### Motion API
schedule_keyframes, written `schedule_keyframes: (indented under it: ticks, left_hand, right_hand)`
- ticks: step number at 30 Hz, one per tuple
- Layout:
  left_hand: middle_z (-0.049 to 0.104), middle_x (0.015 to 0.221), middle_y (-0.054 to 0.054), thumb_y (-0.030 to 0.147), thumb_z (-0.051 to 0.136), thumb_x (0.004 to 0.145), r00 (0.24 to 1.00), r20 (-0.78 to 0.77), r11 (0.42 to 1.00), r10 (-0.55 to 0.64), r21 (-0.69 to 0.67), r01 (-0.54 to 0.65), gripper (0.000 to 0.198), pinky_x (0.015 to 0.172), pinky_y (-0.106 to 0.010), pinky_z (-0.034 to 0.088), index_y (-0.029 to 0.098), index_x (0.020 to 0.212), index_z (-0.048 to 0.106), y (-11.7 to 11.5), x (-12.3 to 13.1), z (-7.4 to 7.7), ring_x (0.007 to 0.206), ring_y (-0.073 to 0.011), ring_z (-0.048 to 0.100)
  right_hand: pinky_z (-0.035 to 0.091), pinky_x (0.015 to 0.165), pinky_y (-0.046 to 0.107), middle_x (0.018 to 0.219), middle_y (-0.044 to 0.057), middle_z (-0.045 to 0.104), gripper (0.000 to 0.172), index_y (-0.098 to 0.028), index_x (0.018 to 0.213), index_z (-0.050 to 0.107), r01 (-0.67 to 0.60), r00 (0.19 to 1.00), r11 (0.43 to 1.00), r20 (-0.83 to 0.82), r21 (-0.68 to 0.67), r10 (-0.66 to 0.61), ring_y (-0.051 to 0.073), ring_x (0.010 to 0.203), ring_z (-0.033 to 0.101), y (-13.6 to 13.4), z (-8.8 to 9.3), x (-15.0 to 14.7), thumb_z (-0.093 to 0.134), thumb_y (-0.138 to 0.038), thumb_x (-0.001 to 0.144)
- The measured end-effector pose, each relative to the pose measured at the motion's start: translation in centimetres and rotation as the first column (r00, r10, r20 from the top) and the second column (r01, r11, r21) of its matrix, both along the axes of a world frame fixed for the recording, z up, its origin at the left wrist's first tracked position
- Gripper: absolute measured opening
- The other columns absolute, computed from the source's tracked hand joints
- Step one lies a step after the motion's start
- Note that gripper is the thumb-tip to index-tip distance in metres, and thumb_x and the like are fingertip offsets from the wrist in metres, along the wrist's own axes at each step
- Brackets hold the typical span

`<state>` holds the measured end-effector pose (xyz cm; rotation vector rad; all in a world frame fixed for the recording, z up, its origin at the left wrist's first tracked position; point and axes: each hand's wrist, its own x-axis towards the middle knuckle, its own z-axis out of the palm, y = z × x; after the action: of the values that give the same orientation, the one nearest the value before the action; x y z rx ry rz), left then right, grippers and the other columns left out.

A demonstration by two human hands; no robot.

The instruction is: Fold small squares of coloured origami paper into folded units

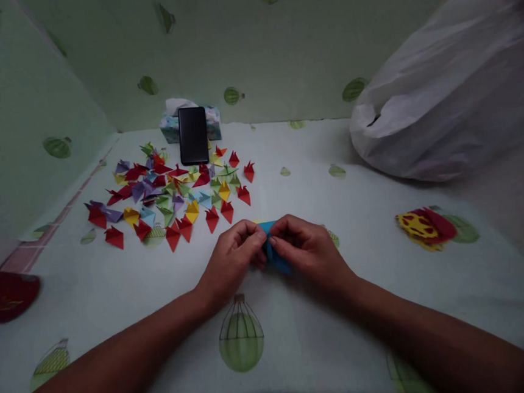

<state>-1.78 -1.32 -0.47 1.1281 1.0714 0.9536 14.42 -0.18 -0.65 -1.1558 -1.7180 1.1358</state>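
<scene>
A piece of blue folded paper (277, 261) is held between my two hands over the middle of the table. My left hand (236, 247) pinches its left side, thumb pressed against the fingers. On the other side, my right hand (302, 242) grips it the same way, with the fingertips of both hands almost meeting. Much of the paper is hidden behind the fingers. Beyond my left hand lies a spread of small folded paper cranes (184, 228) in red, yellow, green, purple and blue.
A black phone (193, 135) leans on a tissue box (170, 130) behind the cranes. A white plastic bag (436, 95) bulges at the right. Red and yellow cut-outs (423, 228) lie to the right on the patterned tablecloth (320, 338). A dark red object (7, 295) is at the left edge.
</scene>
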Motion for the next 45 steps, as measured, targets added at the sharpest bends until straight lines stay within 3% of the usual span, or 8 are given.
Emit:
schedule_keyframes:
  ticks: [27,31,36,40,45]
  left_hand:
    - [0.053,0.062,0.005,0.025,0.064,0.073,0.991,-0.12,0.998,0.053,0.019,-0.051,0.014,0.054,-0.023,0.043,0.017,0.078,0.054,0.25,0.14,0.14,0.057,-0.0104,0.052]
    - [0.056,0.065,0.004,0.025,0.065,0.073,0.993,-0.104,0.999,0.047,0.01,-0.046,0.014,0.054,-0.023,0.044,0.017,0.077,0.054,0.45,-0.04,0.11,0.056,-0.0101,0.053]
    - [0.059,0.064,0.003,0.025,0.065,0.073,0.998,-0.046,0.999,0.034,-0.035,-0.036,0.015,0.055,-0.024,0.046,0.016,0.079,0.055,0.77,-0.39,0.23,0.054,-0.0104,0.055]
    - [0.057,0.062,0.004,0.024,0.069,0.07,0.998,-0.036,0.999,0.048,-0.022,-0.049,0.017,0.053,-0.023,0.046,0.016,0.078,0.056,0.87,-0.42,0.44,0.053,-0.0099,0.055]
    - [0.057,0.061,0.004,0.024,0.069,0.07,0.999,-0.041,0.999,0.033,-0.019,-0.034,0.017,0.052,-0.022,0.045,0.016,0.077,0.056,0.88,-0.39,0.59,0.053,-0.0094,0.054]
  right_hand:
    - [0.04,0.059,0.026,0.07,0.0,0.059,0.007,-0.017,0.081,0.061,-0.023,1.0,1.0,-0.002,-0.016,0.023,0.012,0.063,0.051,0.04,-0.26,0.09,0.058,-0.022,0.086]
    - [0.043,0.059,0.025,0.071,0.0,0.058,0.015,-0.017,0.08,0.061,-0.046,0.992,0.988,-0.127,-0.148,0.027,0.012,0.063,0.053,0.24,-0.11,0.07,0.056,-0.028,0.089]
    - [0.046,0.054,0.024,0.067,-0.002,0.06,0.018,-0.017,0.081,0.061,-0.123,0.932,0.923,-0.363,-0.365,-0.019,0.011,0.056,0.055,0.35,-0.28,-0.02,0.064,-0.034,0.085]
    - [0.048,0.054,0.025,0.066,-0.002,0.062,0.02,-0.017,0.082,0.061,-0.175,0.908,0.887,-0.418,-0.428,-0.022,0.011,0.056,0.057,0.4,-0.4,-0.02,0.07,-0.035,0.081]
    - [0.047,0.054,0.024,0.067,-0.002,0.062,0.019,-0.017,0.082,0.061,-0.203,0.897,0.89,-0.441,-0.408,0.002,0.01,0.056,0.056,0.53,-0.67,0.11,0.072,-0.033,0.081]
